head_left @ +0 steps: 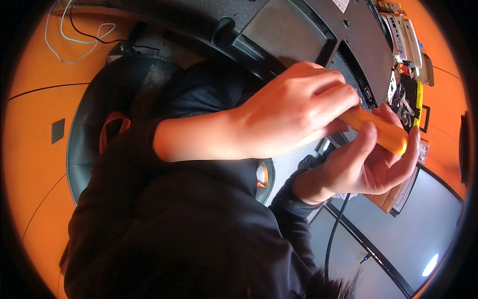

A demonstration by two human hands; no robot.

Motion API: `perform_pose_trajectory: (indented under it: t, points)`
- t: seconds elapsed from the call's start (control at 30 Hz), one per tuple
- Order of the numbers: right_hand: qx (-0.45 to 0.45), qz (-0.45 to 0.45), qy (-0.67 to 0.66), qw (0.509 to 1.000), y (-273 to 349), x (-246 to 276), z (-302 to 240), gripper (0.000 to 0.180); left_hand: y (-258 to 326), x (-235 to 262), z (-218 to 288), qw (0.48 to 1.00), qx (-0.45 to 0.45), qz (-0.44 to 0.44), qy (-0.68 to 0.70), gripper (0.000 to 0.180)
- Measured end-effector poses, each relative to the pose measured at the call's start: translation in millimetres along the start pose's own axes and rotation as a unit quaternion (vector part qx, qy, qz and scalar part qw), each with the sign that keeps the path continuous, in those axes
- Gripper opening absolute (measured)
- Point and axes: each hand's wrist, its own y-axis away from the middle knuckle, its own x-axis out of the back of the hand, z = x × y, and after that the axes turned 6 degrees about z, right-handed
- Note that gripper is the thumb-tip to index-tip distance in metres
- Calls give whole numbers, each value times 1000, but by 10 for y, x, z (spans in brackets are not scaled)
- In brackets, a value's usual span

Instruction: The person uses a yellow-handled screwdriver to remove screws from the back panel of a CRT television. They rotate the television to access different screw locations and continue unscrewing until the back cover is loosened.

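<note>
My left hand (303,102) reaches across from the left, its fingers curled closed over the left end of a yellow, round-ended handle (391,137). My right hand (371,164) comes up from below and grips the same handle, with the thumb on its near side and the fingers around the far side. The rounded tip shows between those fingers. Whatever part the left fingers cover is hidden, so the kind of tool cannot be told. Just beyond both hands lies a large dark casing (289,32) with a recessed rectangular panel.
Upper right holds a yellow-edged tray (418,102) of small tools and cables, beside white flat boxes (402,37). A black cable (334,234) hangs below my right hand. A dark padded seat (82,144) is at left, with loose wires (74,61) above it on the orange surface.
</note>
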Motion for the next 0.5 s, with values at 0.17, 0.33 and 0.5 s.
perform_pose_trajectory:
  t: [0.17,0.33,0.5]
  points:
    - [-84,82,-201,973,64,-97,69,57,44,-88,23,998,-32,-9,-51,33]
    - [-55,86,38,994,114,-88,-11,67,54,-38,-14,1000,-22,-7,18,33]
    - [-41,110,-35,993,115,-107,23,66,68,-62,13,998,-7,8,67,37]
